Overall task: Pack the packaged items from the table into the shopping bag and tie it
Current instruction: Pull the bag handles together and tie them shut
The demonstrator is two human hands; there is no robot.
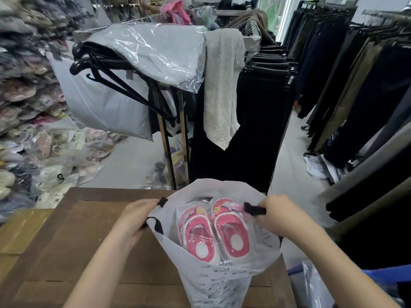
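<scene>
Over the brown worktop [89, 236], both hands, left [133, 221] and right [278, 216], pinch the black drawstring handles of the soft white plastic shopping bag [222, 278]; light, slippery wrapped pink shoes [213, 227] sit inside, so grip the handles.

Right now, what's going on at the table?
A person is holding a white shopping bag open on the brown table, the left hand and right hand each closed on a black handle at the rim. A pair of pink children's shoes in clear wrap already sits inside. The bag is not tied yet.
</scene>
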